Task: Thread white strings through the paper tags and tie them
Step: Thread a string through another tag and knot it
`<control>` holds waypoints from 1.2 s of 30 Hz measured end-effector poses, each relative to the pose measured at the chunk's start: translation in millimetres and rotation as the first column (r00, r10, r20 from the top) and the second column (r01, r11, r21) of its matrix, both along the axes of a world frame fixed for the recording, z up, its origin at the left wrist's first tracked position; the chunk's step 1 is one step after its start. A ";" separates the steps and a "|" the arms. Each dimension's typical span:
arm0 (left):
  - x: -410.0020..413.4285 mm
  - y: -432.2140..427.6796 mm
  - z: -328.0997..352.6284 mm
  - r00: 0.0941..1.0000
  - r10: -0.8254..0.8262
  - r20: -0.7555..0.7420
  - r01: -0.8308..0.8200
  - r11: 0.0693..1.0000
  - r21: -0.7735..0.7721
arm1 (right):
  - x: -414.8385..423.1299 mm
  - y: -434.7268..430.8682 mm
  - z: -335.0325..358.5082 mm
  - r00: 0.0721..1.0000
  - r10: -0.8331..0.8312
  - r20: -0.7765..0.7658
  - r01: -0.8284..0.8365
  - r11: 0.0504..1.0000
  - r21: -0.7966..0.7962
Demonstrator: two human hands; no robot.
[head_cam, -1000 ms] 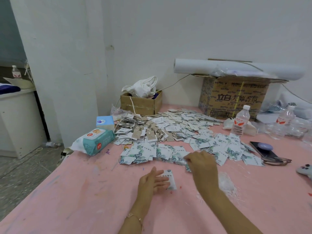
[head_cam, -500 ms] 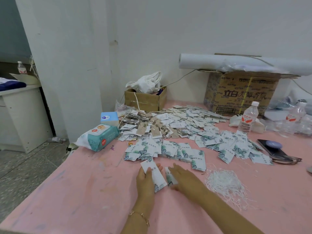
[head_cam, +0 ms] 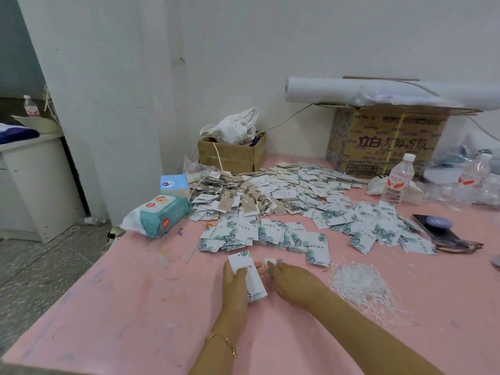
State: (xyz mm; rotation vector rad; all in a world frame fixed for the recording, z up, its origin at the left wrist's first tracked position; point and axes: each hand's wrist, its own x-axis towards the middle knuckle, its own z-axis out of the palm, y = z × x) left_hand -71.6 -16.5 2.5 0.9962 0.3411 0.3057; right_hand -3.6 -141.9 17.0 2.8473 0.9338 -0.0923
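Head camera view, looking down at a pink table [head_cam: 108,307]. Where is the tag being worked on?

— Low in the middle of the table. The left hand [head_cam: 234,285] holds one white paper tag [head_cam: 251,278], with the thumb across its face and the fingertips showing past its right edge. The tag is a long rectangle. Its long axis runs away from the person, and the far end leans a little to the left. That far end carries a small punched hole and a corner of green leaf print. The near end has a green printed band.

— And the other hand?

— The right hand [head_cam: 293,280] is just beside the left, with a small gap between them. Its fingertips pinch a second tag [head_cam: 271,262]. Only a white corner of it shows, so I cannot tell which way it lies.

— Where are the strings?

— A loose heap of white strings [head_cam: 357,285] lies on the table to the right of the right hand, near it but apart. Whether a string sits in the held tag's hole is too fine to make out.

— Anything else unclear?

— A row of leaf-print tags [head_cam: 265,235] lies just beyond the hands, overlapping, and its lettering is too small to read. A bigger pile of tags [head_cam: 284,188] spreads behind it. Both forearms are cut off by the bottom edge, and there is a thin bracelet [head_cam: 223,342] on the left wrist. A phone [head_cam: 443,235] at the right is partly covered.
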 end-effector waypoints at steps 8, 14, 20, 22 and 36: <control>-5.0 -3.7 2.8 0.985 -0.172 0.021 0.167 0.975 0.144 | -35.9 -22.0 7.4 0.927 -0.216 0.306 -0.116 0.611 0.783; -4.3 2.5 5.8 0.943 -0.331 -0.018 0.331 0.943 0.009 | -71.6 0.1 -4.3 0.953 -0.072 0.293 -0.135 0.767 0.628; -6.7 1.0 3.3 0.971 -0.240 -0.013 0.238 0.955 0.177 | -55.7 -26.6 -6.9 0.998 0.011 0.067 -0.058 0.647 0.760; -6.8 1.8 5.5 0.969 -0.247 0.013 0.243 0.960 0.142 | -48.0 -48.9 -7.8 0.985 -0.147 0.086 0.032 0.656 0.754; -8.4 6.9 8.2 0.949 -0.306 0.070 0.299 0.949 0.101 | -35.4 -110.5 2.4 0.868 -0.497 -0.006 0.417 0.721 0.553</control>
